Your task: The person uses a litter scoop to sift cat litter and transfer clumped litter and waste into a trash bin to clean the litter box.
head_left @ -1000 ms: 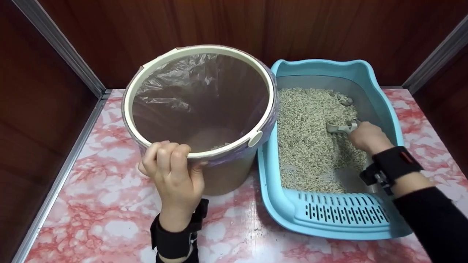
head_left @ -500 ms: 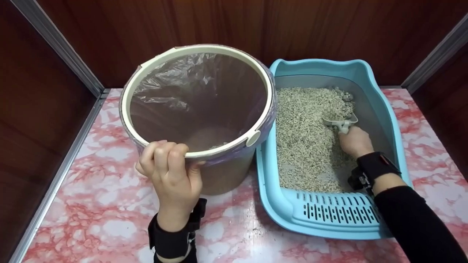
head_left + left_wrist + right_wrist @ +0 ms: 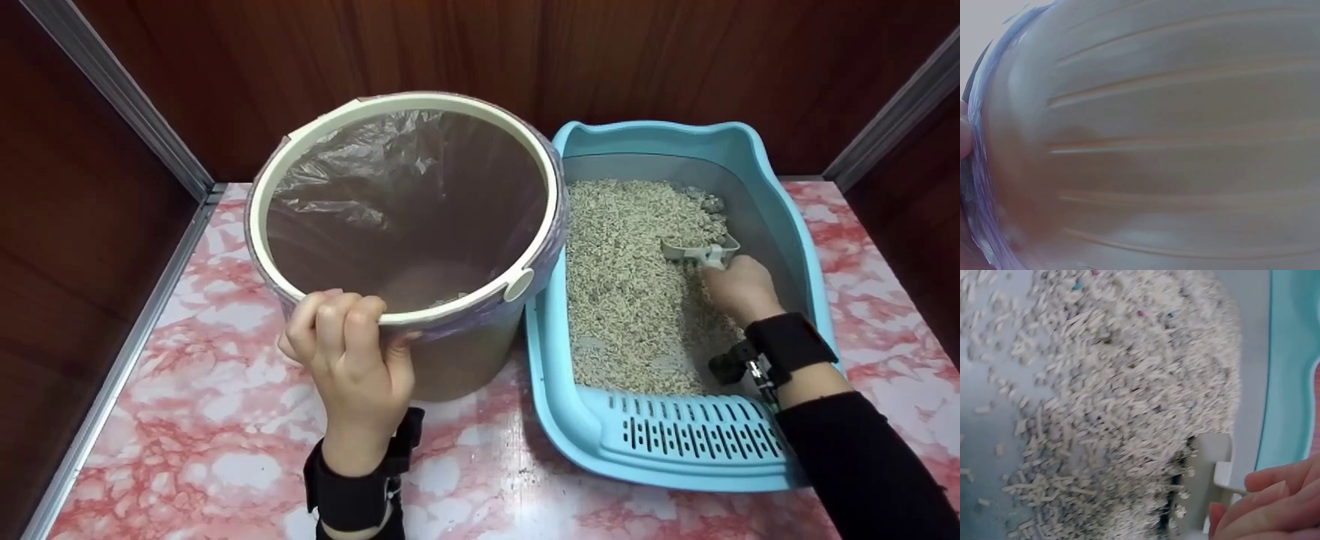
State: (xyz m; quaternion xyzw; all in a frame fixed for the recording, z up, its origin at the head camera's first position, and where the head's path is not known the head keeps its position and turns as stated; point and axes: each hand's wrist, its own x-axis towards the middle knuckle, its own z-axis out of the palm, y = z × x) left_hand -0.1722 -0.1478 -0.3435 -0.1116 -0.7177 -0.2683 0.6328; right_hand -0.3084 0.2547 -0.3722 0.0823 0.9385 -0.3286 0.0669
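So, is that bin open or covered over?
Open. Nothing lies across the bin at its pale rim, and from above the crinkled liner shows inside.

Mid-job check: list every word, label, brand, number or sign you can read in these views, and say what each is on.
None: no text, number or sign can be read in any view.
The bin, the litter tray and the scoop show no legible marking.
Any print on the left wrist strap or the right wrist strap is too small to make out.
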